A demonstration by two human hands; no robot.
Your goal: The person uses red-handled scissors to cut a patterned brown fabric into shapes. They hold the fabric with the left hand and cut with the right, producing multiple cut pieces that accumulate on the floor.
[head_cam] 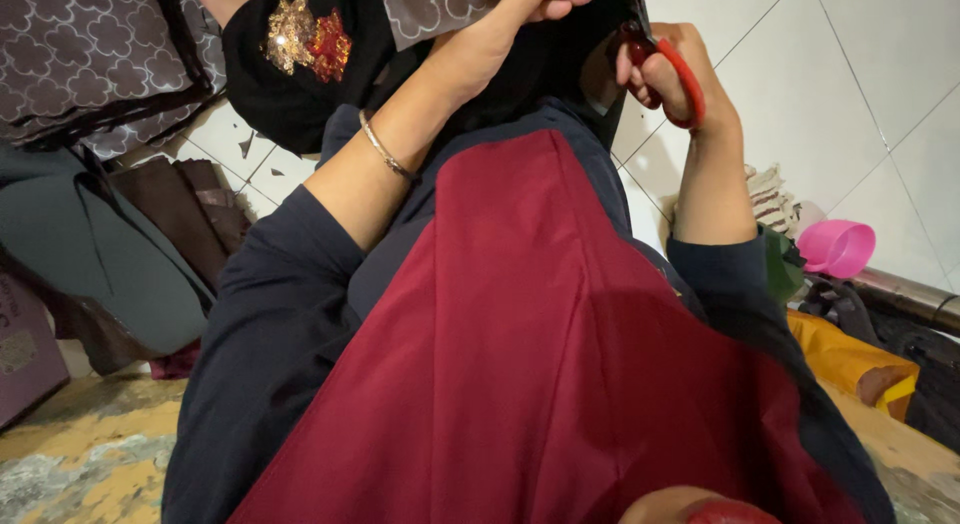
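My right hand (668, 76) grips red-handled scissors (672, 72) near the top of the view, the blades pointing up into black fabric (545, 64). My left hand (535, 9), with a thin bracelet (385, 149) on the wrist, pinches a piece of grey patterned fabric (430, 9) together with the black fabric at the top edge; its fingers are partly cut off by the frame. A dark red cloth (540, 364) hangs down over my lap between both dark-sleeved arms.
A black cloth with a gold and red sequin patch (305, 39) lies at the upper left beside grey patterned fabric (90, 54) and folded dark cloths (190, 204). A pink plastic cup (838, 247) and yellow cloth (850, 359) sit at the right on the white tiled floor (860, 94).
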